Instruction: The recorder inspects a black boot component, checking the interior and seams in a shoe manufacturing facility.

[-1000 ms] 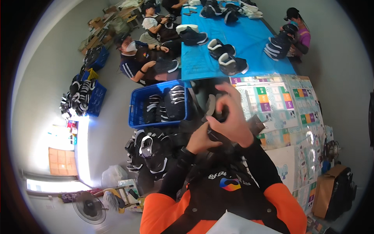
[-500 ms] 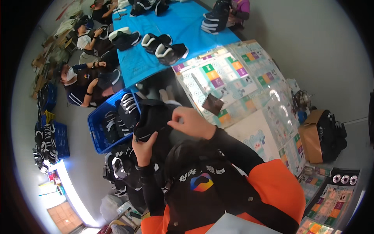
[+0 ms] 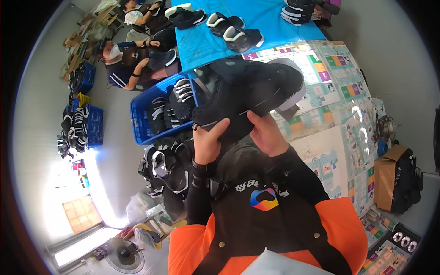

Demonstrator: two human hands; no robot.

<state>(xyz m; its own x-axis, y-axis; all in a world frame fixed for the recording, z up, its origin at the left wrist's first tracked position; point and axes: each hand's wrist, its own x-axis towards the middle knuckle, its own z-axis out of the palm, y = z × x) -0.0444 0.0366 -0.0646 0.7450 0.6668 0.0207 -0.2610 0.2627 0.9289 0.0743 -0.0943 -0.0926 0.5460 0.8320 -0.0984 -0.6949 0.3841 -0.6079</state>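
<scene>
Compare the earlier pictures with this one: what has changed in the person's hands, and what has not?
The black shoe has been raised and turned so it lies lengthwise across the view, grey sole to the right. The left hand has shifted to its underside. Unchanged: both hands, left and right hand, still grip it above the blue crate.

- The picture is round, with a black ring all around it.
- Straight lines bend near the rim, like the edge of the blue mat [image 3: 256,27] at the top.
- Strong white light comes in at the lower left of the frame. It washes out the floor [image 3: 68,183] there.
- The shiny plastic sheet [image 3: 353,119] on the right shows bright glare spots.
- The black shoe [image 3: 250,94] in the middle is dark, and its details are hard to see.
- The middle looks sharp; the rim looks soft.
</scene>
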